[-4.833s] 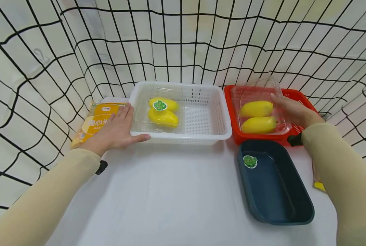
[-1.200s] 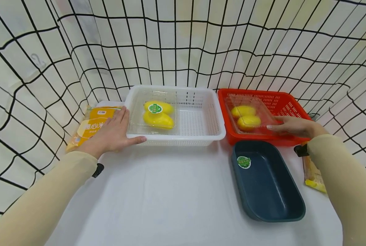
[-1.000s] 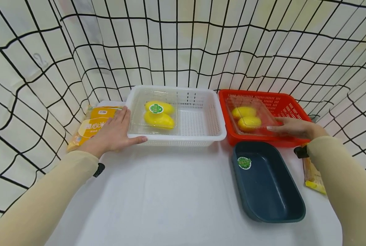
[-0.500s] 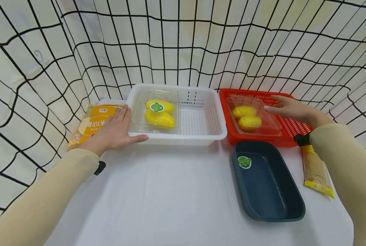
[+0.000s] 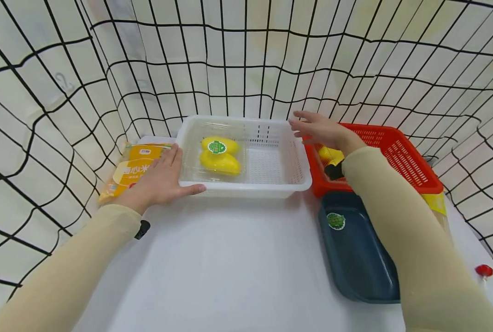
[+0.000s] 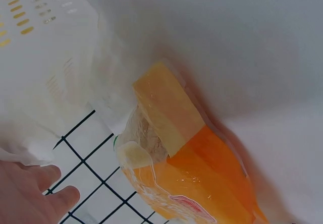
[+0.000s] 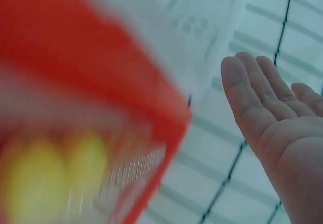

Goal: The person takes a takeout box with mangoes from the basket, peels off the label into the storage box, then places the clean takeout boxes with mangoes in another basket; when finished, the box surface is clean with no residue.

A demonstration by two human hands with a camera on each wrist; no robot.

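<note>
My left hand rests against the left end of the white basket, fingers straight and thumb along its front. In that basket's left part lies a clear plastic box with two yellow mangoes and a round green sticker. My right hand hovers over the meeting edges of the white basket and the red basket. Its fingers are extended with nothing in them, as the right wrist view also shows. Mangoes in the red basket's clear box show partly beneath my right arm.
A dark blue tray stands before the red basket, partly under my right sleeve. An orange bag leans left of the white basket. A yellow-ended packet and a red lollipop lie at right. Black wire mesh surrounds the table.
My right hand lowered the mango box into the red basket, let it go, then rose and moved left towards the white basket's right edge. My left hand stayed in place.
</note>
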